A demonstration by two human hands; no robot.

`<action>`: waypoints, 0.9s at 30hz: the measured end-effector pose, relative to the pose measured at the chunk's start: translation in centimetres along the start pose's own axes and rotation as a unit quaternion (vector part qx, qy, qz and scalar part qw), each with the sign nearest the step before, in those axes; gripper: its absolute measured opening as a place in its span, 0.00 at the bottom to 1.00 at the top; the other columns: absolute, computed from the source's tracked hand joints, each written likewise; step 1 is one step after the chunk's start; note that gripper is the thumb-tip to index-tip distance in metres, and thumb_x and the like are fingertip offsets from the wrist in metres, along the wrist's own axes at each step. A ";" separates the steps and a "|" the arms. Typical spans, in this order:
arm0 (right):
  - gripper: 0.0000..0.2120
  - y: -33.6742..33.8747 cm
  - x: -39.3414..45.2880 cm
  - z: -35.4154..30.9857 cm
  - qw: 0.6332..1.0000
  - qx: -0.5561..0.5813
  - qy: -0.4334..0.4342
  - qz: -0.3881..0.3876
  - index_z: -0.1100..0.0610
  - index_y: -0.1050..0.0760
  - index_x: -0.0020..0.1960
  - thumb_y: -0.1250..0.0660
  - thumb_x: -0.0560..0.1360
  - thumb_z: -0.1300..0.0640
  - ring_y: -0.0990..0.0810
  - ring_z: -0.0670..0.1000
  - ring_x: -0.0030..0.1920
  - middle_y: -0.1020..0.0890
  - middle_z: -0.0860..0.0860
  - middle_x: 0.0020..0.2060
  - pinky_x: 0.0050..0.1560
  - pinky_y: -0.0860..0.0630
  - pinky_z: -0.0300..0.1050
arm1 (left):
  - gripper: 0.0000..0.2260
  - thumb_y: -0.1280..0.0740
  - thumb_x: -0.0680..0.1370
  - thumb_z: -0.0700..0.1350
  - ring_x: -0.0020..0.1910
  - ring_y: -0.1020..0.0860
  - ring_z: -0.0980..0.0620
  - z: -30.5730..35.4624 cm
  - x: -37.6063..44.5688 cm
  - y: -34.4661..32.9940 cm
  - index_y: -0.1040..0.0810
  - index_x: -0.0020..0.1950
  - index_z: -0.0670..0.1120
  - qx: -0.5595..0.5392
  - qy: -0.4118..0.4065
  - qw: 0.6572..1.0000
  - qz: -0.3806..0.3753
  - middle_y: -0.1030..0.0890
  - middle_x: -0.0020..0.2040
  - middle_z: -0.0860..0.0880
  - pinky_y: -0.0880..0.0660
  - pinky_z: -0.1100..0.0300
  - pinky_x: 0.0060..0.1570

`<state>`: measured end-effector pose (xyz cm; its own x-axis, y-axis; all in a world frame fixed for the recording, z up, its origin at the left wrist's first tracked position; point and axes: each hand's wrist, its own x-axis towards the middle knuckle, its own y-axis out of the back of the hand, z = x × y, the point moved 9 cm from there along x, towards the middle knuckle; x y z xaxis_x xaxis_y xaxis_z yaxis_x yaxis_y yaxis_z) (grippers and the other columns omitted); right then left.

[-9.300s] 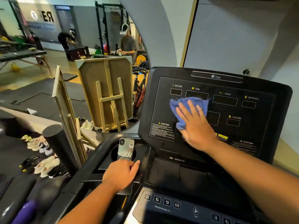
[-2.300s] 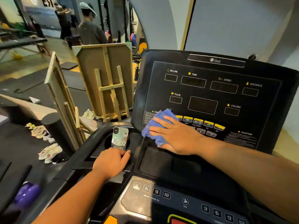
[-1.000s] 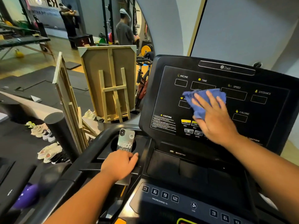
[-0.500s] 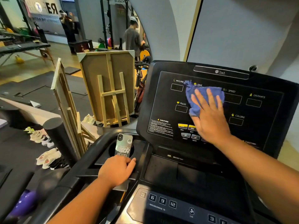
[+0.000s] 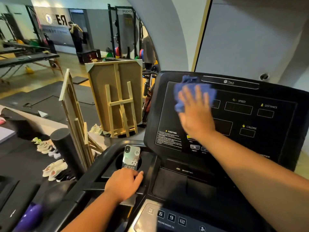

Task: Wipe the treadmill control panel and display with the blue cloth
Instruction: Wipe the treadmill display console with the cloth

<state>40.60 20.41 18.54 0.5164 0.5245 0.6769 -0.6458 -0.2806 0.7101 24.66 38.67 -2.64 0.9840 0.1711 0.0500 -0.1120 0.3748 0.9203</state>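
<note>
At nine o'clock in the view a row of pale shoes [image 5: 50, 158] lies on the dark floor, beside an upright black foam roller [image 5: 66, 148]. Just right of it a thin wooden frame [image 5: 73, 118] leans on edge, and a larger wooden easel [image 5: 117, 97] stands at eleven o'clock, back turned to the camera, between the gym floor and the treadmill.

At six o'clock the person's left hand [image 5: 124, 183] rests palm down on the treadmill's left tray ledge, fingers loosely bent over the edge and grasping nothing. Directly at its twelve o'clock, touching or nearly touching the fingertips, a phone [image 5: 131, 159] stands propped in the cup holder [image 5: 145, 158], its patterned back facing the camera.

Further right the right arm reaches up from four o'clock across the console. The right hand [image 5: 195, 114] is flat, fingers spread and straight, pressing the blue cloth [image 5: 182, 92] against the upper left part of the display [image 5: 242, 114]; the cloth bunches out past the fingertips at the hand's eleven o'clock, reaching the top border of the panel. Hand and cloth are motion-blurred and hide the leftmost readout windows. The arm also covers part of the yellow button row. At five o'clock the control panel [image 5: 167, 216] shows keys 3, 6, 9 and 12.
</note>
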 end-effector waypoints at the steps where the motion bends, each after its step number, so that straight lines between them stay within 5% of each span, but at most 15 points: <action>1: 0.33 -1.4 -1.1 -3.2 0.996 0.008 0.086 -0.023 0.57 0.37 0.78 0.33 0.77 0.50 0.45 0.64 0.79 0.38 0.56 0.79 0.77 0.55 0.63 | 0.26 0.48 0.81 0.64 0.32 0.21 0.55 0.0 0.0 0.0 0.22 0.37 0.47 -0.002 0.003 1.000 0.000 0.20 0.31 0.49 0.24 0.56 0.38; 3: 0.32 -4.3 -5.4 -8.7 0.959 -0.009 0.269 -0.087 0.55 0.37 0.78 0.35 0.78 0.47 0.45 0.63 0.79 0.38 0.55 0.79 0.78 0.53 0.63 | 0.26 0.47 0.81 0.63 0.31 0.23 0.54 0.0 0.0 0.1 0.25 0.34 0.47 0.003 0.004 1.000 0.004 0.21 0.30 0.49 0.27 0.56 0.35; 5: 0.30 -5.3 -7.1 -9.5 0.930 -0.024 0.348 -0.117 0.54 0.37 0.79 0.37 0.80 0.45 0.45 0.61 0.80 0.37 0.53 0.79 0.78 0.52 0.61 | 0.26 0.47 0.82 0.63 0.31 0.23 0.53 -0.1 -0.1 0.3 0.26 0.33 0.47 0.006 0.007 1.000 0.009 0.22 0.29 0.49 0.30 0.57 0.34; 7: 0.32 -4.3 -4.2 -8.0 0.941 -0.035 0.322 -0.100 0.55 0.37 0.79 0.36 0.78 0.47 0.43 0.61 0.79 0.37 0.54 0.78 0.78 0.51 0.60 | 0.26 0.47 0.82 0.63 0.32 0.22 0.53 0.0 -0.2 0.4 0.24 0.36 0.46 0.006 0.006 1.000 0.010 0.21 0.31 0.49 0.28 0.57 0.35; 12: 0.32 -0.5 5.5 -2.6 0.997 -0.033 0.066 -0.033 0.57 0.40 0.79 0.35 0.79 0.48 0.46 0.61 0.80 0.40 0.55 0.80 0.77 0.52 0.60 | 0.26 0.48 0.82 0.63 0.35 0.21 0.52 0.2 -0.1 0.4 0.21 0.39 0.47 0.019 -0.001 1.000 0.005 0.19 0.34 0.49 0.23 0.53 0.41; 19: 0.32 -4.7 -6.6 -8.0 0.947 -0.009 0.281 -0.157 0.54 0.41 0.80 0.40 0.80 0.44 0.50 0.60 0.81 0.42 0.53 0.80 0.78 0.53 0.60 | 0.26 0.47 0.82 0.62 0.34 0.21 0.53 0.2 -0.1 0.2 0.21 0.39 0.46 0.014 0.005 1.000 -0.004 0.19 0.33 0.48 0.24 0.56 0.39; 24: 0.29 -3.7 -14.4 -1.5 0.936 -0.006 0.281 -0.211 0.52 0.44 0.81 0.49 0.84 0.40 0.54 0.52 0.81 0.44 0.50 0.81 0.79 0.60 0.50 | 0.25 0.46 0.83 0.61 0.33 0.21 0.56 0.2 -0.2 0.2 0.22 0.37 0.47 0.003 0.009 1.000 -0.007 0.19 0.32 0.50 0.27 0.60 0.37; 27: 0.29 -1.6 -16.5 3.5 0.942 -0.021 0.256 -0.214 0.52 0.43 0.80 0.46 0.82 0.42 0.52 0.52 0.81 0.42 0.50 0.80 0.80 0.59 0.49 | 0.24 0.46 0.83 0.61 0.33 0.20 0.57 0.3 -0.2 0.2 0.21 0.36 0.50 -0.003 0.013 1.000 -0.023 0.19 0.31 0.51 0.24 0.59 0.39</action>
<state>35.05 9.39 6.96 0.4019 0.9048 0.1407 -0.4669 0.0703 0.8815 24.48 38.46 -2.39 0.9843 0.1765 -0.0033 -0.0666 0.3884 0.9191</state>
